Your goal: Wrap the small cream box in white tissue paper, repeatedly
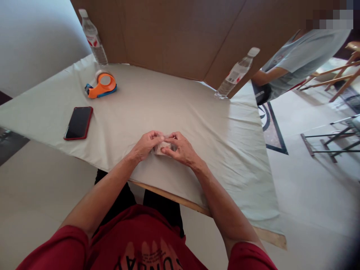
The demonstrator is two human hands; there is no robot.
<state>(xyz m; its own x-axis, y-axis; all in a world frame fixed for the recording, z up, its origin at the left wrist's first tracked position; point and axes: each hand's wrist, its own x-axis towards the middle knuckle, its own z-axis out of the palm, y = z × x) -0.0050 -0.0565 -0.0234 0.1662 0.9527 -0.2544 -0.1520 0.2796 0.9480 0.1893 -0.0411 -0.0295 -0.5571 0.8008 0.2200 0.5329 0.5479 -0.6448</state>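
Observation:
Near the front edge of the table, both hands meet around a small whitish, partly see-through packet (162, 147). What kind of thing it is, I cannot make out. My left hand (147, 144) pinches its left side between thumb and fingers. From the right, my right hand (181, 149) grips it with the thumb toward me and the fingers over the far side. The fingers hide much of the packet, which is on or just above the cloth.
An orange and blue tape dispenser (102, 87) and a phone in a red case (78, 123) lie at the left. Water bottles (94, 39) (236, 75) stand against a cardboard panel (174, 33) at the back. Beyond it on the right is a person (303, 63). Pale cloth (230, 165) covers the table.

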